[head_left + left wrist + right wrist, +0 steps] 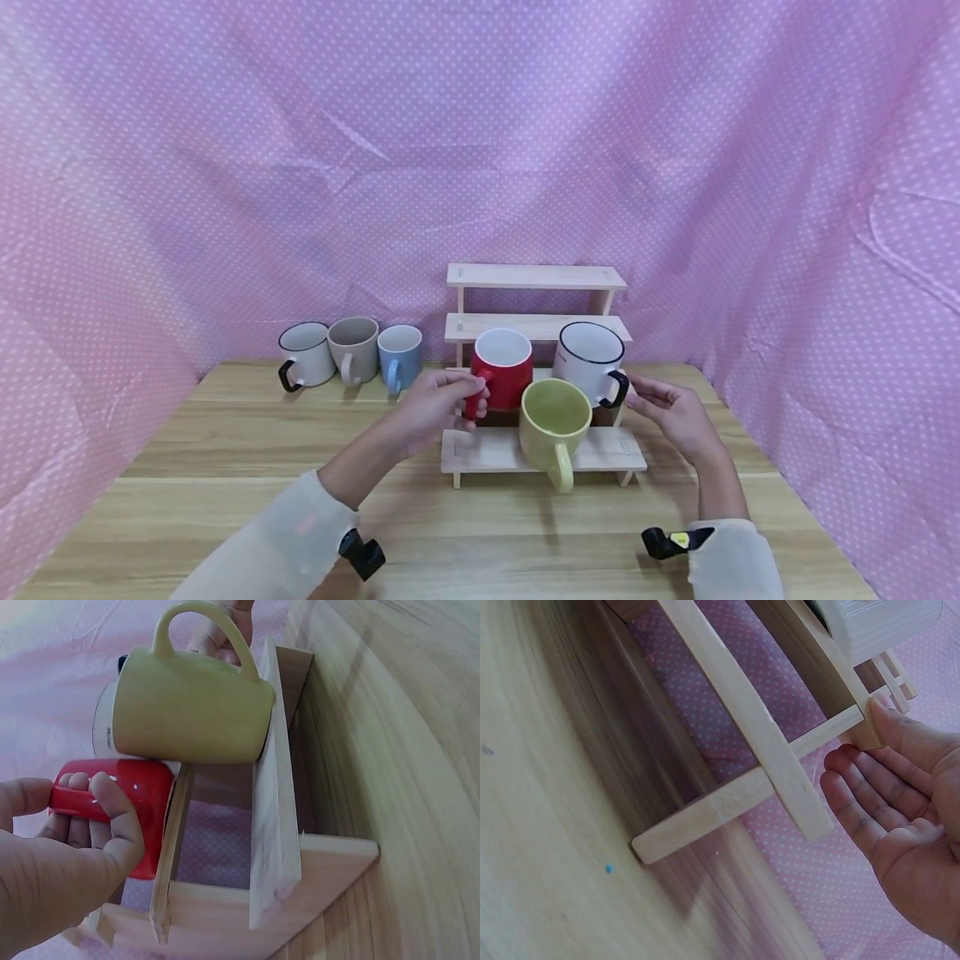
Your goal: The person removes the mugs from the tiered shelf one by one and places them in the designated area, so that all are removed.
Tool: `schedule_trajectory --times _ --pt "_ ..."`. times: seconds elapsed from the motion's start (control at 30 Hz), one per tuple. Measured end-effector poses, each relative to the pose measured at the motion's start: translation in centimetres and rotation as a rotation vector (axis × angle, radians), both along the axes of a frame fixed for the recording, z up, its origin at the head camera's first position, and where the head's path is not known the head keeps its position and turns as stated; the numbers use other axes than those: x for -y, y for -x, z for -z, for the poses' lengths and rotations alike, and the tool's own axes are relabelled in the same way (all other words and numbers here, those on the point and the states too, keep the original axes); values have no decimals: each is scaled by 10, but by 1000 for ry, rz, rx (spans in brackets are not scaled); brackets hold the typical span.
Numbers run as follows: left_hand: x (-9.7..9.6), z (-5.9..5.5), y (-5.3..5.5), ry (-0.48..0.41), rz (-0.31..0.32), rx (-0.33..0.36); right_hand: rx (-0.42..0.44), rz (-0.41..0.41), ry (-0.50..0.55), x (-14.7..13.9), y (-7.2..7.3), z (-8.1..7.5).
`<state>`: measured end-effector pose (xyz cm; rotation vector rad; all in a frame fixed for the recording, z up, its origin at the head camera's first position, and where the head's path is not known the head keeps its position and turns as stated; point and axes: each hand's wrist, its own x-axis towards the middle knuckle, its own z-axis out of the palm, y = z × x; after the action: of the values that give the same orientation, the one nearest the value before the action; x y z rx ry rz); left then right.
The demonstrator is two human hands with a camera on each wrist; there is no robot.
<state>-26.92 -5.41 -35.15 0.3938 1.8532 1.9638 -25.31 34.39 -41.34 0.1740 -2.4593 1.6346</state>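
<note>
A stepped wooden rack (487, 450) stands on the table with mugs on its lower steps. My left hand (431, 408) grips the handle of a red mug (513, 389), which sits on the second step; in the left wrist view its fingers curl round that red handle (73, 802). Beside it is a white mug (577, 371) with a black rim and handle. On the lowest step, in front, rests a yellow-green mug (553, 429), handle outward. My right hand (678, 417) pinches the right end of the second step (866, 727), thumb above and fingers below.
At the back left of the table (300, 467) stand a white mug (315, 358) with a black handle, a grey-beige mug (360, 354) and a light blue mug (407, 362). Pink dotted cloth (337, 167) hangs behind and at the sides. The rack's top step (532, 277) holds no mug.
</note>
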Motion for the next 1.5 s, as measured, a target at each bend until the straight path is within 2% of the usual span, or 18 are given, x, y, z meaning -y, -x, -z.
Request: schedule_trajectory --times 0.3,0.53,0.87,0.97,1.2,1.37,1.5 --pt "17 1 -1 -9 -6 -21 0 2 4 -1 1 2" --pt "41 1 -1 -18 -38 -44 5 6 2 -1 3 2" --pt "87 -12 -7 -17 -61 -183 12 -3 28 0 2 2" --pt "102 -14 -9 -26 -74 -206 12 1 27 0 1 1" --pt "139 -14 -10 -130 -111 -253 7 -4 29 1 0 0" --pt "165 -11 -10 -174 -113 -252 2 1 18 1 -1 0" --pt "186 -6 -10 -200 -138 -229 3 4 8 -1 1 1"
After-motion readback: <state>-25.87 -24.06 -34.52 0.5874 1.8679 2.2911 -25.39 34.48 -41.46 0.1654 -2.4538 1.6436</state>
